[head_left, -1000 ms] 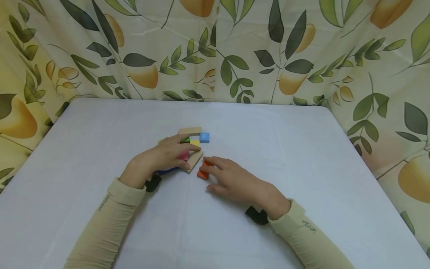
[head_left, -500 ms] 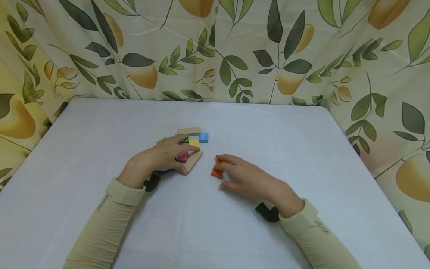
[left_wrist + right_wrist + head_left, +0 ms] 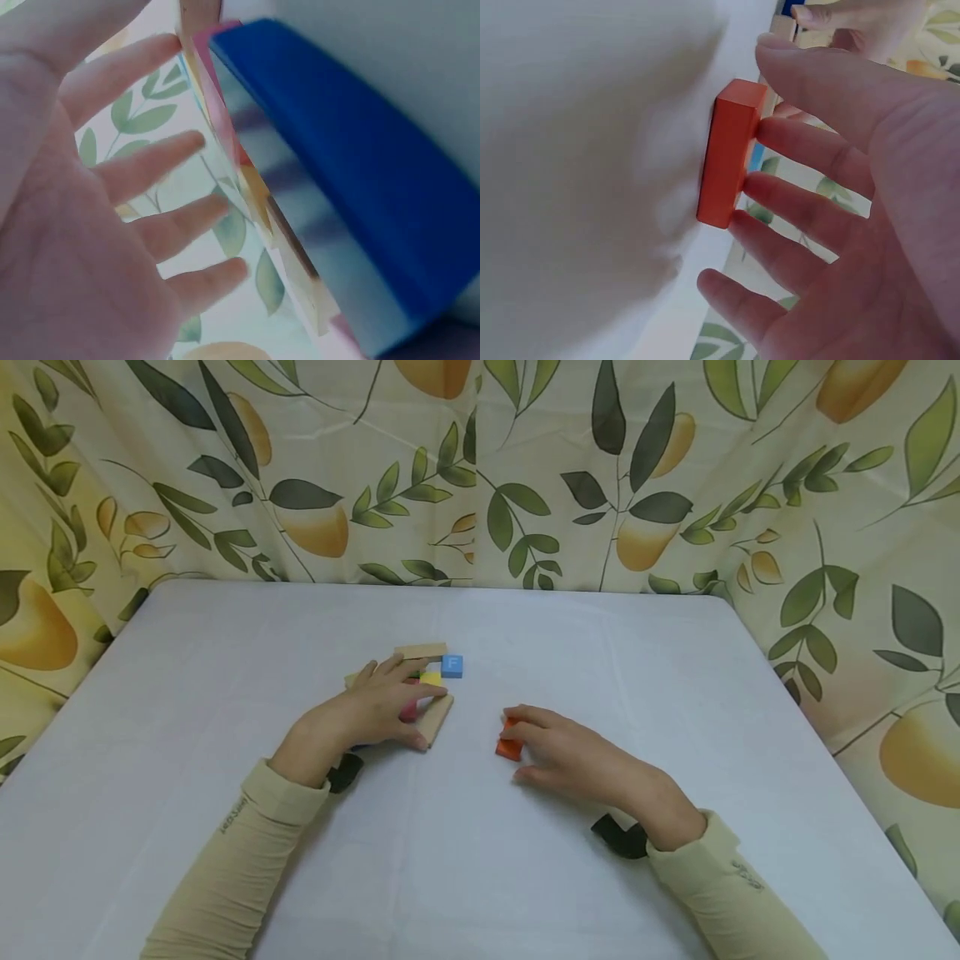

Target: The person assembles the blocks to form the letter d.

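Orange block [image 3: 731, 154]: you've slid it right — now well apart from the block cluster [image 3: 439, 720]
Right hand [image 3: 573, 753]: fingertips touching it, not grasping
Left hand [image 3: 366, 712]: spread over the cluster, ungripped

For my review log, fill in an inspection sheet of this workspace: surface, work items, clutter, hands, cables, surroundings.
Surface: white tabletop, faintly creased
Work items: orange block, apart from a cluster of plain and coloured blocks, including a blue block marked F
Clutter: nothing seen
Hands: left hand spread over the cluster, partly hiding it; right hand touching the orange block with its fingertips
Cables: nothing seen
Surroundings: leaf-and-fruit patterned fabric
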### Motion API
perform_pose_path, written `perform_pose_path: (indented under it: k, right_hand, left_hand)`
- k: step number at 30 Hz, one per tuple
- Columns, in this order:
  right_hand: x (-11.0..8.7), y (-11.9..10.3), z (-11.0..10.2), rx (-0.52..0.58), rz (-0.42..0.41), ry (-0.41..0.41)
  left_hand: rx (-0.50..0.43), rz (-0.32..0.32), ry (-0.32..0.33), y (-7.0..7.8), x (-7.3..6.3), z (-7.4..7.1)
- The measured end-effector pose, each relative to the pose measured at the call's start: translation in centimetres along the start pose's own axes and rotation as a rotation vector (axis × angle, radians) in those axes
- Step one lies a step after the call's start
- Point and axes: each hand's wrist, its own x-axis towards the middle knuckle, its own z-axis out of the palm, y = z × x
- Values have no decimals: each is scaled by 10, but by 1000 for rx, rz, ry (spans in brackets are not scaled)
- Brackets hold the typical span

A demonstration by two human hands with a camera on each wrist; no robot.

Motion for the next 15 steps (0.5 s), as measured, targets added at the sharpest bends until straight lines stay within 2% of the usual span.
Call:
perform_pose_path:
  k: [8,15]
  right_hand:
    - [-9,5,-2,10,-24,25]
    - [-12,7,-1,-18,-39,63]
  left_hand:
    - [71,161,82,11,3,6]
    - [88,207,80,23,13,9]
